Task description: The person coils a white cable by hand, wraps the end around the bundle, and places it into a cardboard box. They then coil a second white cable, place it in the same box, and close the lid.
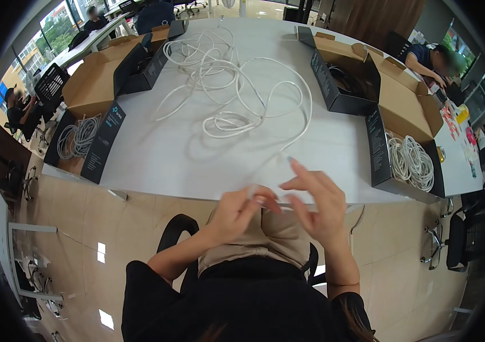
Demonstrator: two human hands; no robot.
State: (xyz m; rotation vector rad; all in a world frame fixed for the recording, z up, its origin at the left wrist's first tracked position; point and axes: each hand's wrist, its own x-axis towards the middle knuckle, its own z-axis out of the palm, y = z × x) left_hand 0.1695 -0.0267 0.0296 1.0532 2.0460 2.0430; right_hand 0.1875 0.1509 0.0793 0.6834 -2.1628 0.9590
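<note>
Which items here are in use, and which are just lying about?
In use: long white tangled cable; left hand and right hand at its near end.
Lying about: left cardboard box of coiled white cable; matching right box; open black box behind.

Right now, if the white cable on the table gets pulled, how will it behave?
Probably floppy: the white cable lies in loose curves. Overlapping loops would likely snag and drag together. Seems light; the left hand pinches its end.

Black top [242, 302], sleeves ending near the elbows, beige trousers [265, 242]
</note>
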